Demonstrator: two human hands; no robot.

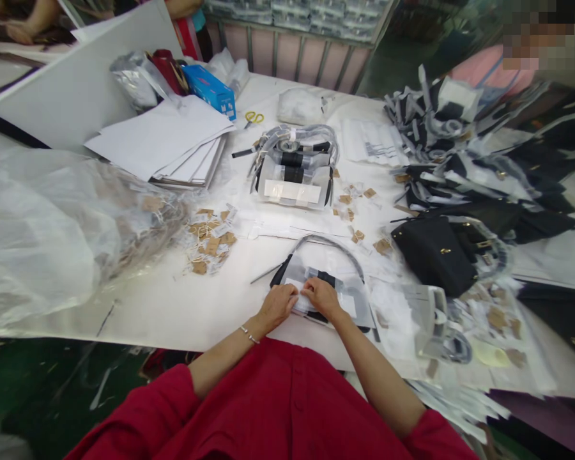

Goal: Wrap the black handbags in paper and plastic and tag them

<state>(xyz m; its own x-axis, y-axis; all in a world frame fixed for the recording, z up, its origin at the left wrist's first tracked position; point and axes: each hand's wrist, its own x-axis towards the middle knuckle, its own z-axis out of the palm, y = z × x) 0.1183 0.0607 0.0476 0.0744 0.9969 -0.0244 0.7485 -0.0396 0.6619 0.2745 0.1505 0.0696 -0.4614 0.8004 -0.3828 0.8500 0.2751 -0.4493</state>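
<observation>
A black handbag (364,313) lies in front of me under pale translucent wrapping, its wrapped handle (349,249) arching toward the far side. A white strip (349,304) runs across the bag's near face. Over the strip, my left hand (278,305) and my right hand (320,295) nearly meet at the fingertips. Both have their fingers closed in a pinch; whatever lies between them is too small or hidden to make out. Beyond the handbag sits another wrapped handbag (292,163) with a white band (292,191) across its front.
Brown tags (213,246) lie scattered left of the bag. White sheets (167,137), a blue box (211,89) and yellow scissors (253,117) are farther back. To the right are a tape dispenser (431,319), an unwrapped black bag (434,252) and piled black bags (489,179). Plastic sheeting (52,223) covers the left.
</observation>
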